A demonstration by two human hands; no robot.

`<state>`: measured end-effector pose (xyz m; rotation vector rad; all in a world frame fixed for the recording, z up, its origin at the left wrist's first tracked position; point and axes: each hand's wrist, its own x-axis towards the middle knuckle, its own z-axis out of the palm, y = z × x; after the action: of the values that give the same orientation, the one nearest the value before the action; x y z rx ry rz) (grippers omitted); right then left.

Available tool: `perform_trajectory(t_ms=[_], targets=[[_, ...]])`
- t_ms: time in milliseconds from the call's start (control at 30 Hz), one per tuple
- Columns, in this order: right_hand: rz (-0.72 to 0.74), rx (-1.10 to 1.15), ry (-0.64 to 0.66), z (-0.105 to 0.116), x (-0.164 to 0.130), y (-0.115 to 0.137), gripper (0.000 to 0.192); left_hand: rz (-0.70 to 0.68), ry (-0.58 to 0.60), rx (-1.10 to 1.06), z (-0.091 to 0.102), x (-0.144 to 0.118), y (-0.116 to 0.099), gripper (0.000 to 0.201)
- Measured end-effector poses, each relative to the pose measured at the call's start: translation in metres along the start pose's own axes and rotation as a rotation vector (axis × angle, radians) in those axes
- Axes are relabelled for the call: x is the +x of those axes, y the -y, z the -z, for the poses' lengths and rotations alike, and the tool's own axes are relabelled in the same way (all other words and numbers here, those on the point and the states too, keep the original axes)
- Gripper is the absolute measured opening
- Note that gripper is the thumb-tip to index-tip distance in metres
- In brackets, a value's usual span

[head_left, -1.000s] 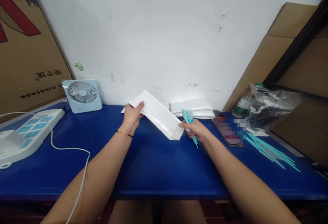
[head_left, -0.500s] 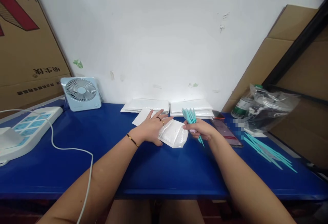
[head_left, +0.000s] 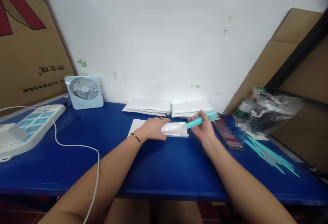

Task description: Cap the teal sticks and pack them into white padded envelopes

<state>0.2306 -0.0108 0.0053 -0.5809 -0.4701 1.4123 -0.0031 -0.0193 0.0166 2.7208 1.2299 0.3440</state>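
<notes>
My left hand (head_left: pixel 154 128) is closed round a whitish see-through plastic bag (head_left: pixel 175 128), its fingers pinching the bag's left part. The bag bulges, with its mouth facing right. In my right hand (head_left: pixel 204 128) is a bunch of thin teal sticks (head_left: pixel 211 115), gripped between thumb and fingers. The sticks' left ends are at the bag's mouth; whether they are inside it I cannot tell. A flat white sheet (head_left: pixel 133 125) shows beneath and left of my left hand.
Two stacks of white packets (head_left: pixel 148 105) lie against the wall. A phone (head_left: pixel 230 135), loose teal sticks (head_left: pixel 273 155) and a can (head_left: pixel 244 109) with a plastic bag sit right. On the left are a blue fan (head_left: pixel 84 92), a power strip (head_left: pixel 38 119) and a white cable (head_left: pixel 77 145).
My left hand has gathered the flat bag into a bulging tube. My right hand let go of the bag's edge and swung the upright teal sticks level, their ends toward its mouth.
</notes>
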Motion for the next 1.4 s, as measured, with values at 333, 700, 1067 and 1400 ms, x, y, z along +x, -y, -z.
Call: perform_trajectory(t_ms=[333,700,1067,1400], targets=[[0.068,-0.147,0.103,-0.012,-0.009,-0.022,0.032,0.069,-0.032,-0.449,0.001,0.004,0.005,0.062],[0.206,-0.428,0.124,-0.022,-0.021,-0.017,0.04,0.013,-0.097,-0.566,0.0,0.003,-0.001,0.052],[0.237,-0.368,0.182,-0.024,-0.026,-0.009,0.035,-0.024,-0.08,-0.263,-0.001,0.002,-0.003,0.101],[0.165,-1.055,0.478,-0.071,-0.042,0.0,0.031,-0.136,-0.102,-0.814,0.012,-0.001,-0.015,0.087]])
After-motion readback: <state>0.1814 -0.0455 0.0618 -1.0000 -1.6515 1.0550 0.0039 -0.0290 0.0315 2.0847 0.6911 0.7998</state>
